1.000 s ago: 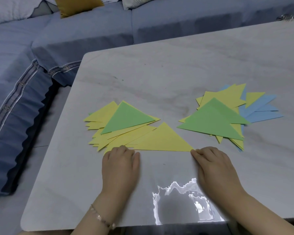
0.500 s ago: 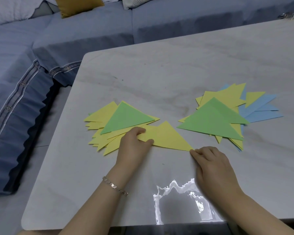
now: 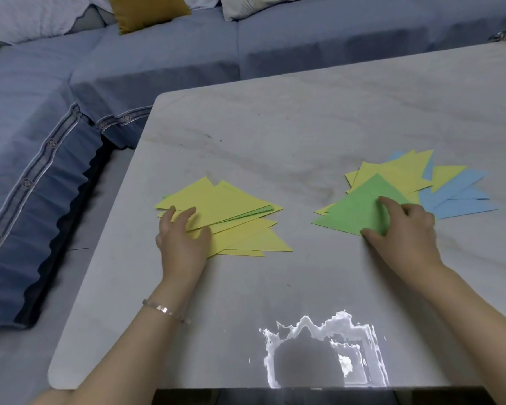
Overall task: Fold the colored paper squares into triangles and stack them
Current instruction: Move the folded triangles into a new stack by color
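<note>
On the left half of the pale table I see the left hand lying flat, fingers spread, on the stack of yellow triangles. A thin green edge shows between the stack's layers. Well apart to the right, the right hand pinches the green triangle topping the other pile, thumb at its near edge and fingers bent on its face. Blue triangles fan out behind it.

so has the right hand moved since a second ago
Yes. The right hand went away from the table's near edge and rightward, onto the green triangle at right.
</note>
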### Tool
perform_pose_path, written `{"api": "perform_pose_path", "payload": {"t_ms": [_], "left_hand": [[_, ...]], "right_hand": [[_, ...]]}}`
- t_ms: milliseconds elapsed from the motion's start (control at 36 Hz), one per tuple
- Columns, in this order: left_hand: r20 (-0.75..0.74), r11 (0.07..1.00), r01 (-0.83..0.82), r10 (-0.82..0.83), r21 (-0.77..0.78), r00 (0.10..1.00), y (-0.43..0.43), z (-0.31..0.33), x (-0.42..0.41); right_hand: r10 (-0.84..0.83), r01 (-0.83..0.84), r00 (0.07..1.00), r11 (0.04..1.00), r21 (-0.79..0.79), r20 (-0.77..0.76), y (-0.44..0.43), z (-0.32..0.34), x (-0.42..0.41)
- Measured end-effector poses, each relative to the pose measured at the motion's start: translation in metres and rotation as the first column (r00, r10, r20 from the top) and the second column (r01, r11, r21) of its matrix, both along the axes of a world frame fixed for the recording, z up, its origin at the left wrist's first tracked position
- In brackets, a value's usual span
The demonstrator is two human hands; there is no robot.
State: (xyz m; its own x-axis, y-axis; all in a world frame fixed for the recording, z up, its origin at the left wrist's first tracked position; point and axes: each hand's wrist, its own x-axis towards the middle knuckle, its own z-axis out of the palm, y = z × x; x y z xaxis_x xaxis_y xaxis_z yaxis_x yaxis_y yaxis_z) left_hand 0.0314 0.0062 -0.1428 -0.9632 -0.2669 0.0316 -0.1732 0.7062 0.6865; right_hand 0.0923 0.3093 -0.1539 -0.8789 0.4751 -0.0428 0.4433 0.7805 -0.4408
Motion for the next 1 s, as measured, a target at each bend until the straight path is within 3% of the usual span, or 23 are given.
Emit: {"api": "perform_pose_path", "payload": {"t_ms": [83, 167, 278, 333, 417, 500, 556, 639, 750, 861, 1000], "left_hand": [[-0.030, 0.989, 0.098, -0.102, -0.114, 0.994, 0.010, -0.004, 0.015], [-0.070, 0.957, 0.260, -0.271, -0.131, 0.960, 0.026, -0.003, 0.030], [-0.030, 0.860, 0.489, -0.498, -0.147, 0.866, 0.045, 0.001, 0.048], [-0.023, 0.816, 0.551, -0.563, -0.175, 0.826, 0.050, 0.003, 0.055], [-0.073, 0.801, 0.563, -0.586, -0.202, 0.807, 0.054, 0.009, 0.062], [-0.192, 0.796, 0.543, -0.596, -0.267, 0.779, 0.059, 0.013, 0.067], [-0.194, 0.750, 0.571, -0.647, -0.333, 0.737, 0.061, 0.009, 0.069], [-0.013, 0.656, 0.671, -0.718, -0.346, 0.696, 0.064, -0.003, 0.070], [0.200, 0.592, 0.698, -0.687, -0.403, 0.699, 0.060, -0.025, 0.066], [0.210, 0.586, 0.675, -0.665, -0.449, 0.717, 0.060, -0.035, 0.070], [0.218, 0.592, 0.666, -0.651, -0.453, 0.727, 0.057, -0.040, 0.073]], "right_hand": [[-0.002, 0.002, 1.000, 1.000, 0.001, -0.029, 0.000, -0.001, -0.003], [0.017, -0.021, 0.994, 0.999, -0.030, -0.108, -0.002, -0.002, -0.001], [0.018, -0.074, 0.968, 0.974, -0.214, -0.250, -0.004, -0.004, 0.007], [-0.036, -0.095, 0.949, 0.913, -0.396, -0.312, -0.006, -0.002, 0.009], [-0.115, -0.163, 0.924, 0.743, -0.649, -0.364, -0.017, 0.004, 0.009], [-0.104, -0.232, 0.915, 0.653, -0.721, -0.389, -0.031, 0.006, 0.005], [-0.025, -0.284, 0.915, 0.669, -0.687, -0.403, -0.042, 0.004, 0.001], [0.143, -0.335, 0.923, 0.754, -0.565, -0.357, -0.057, 0.000, -0.009], [0.377, -0.458, 0.869, 0.859, -0.230, -0.321, -0.063, -0.004, -0.018], [0.538, -0.562, 0.767, 0.826, 0.038, -0.350, -0.070, -0.003, -0.007], [0.694, -0.673, 0.682, 0.719, 0.174, -0.231, -0.087, -0.011, 0.019]]}}
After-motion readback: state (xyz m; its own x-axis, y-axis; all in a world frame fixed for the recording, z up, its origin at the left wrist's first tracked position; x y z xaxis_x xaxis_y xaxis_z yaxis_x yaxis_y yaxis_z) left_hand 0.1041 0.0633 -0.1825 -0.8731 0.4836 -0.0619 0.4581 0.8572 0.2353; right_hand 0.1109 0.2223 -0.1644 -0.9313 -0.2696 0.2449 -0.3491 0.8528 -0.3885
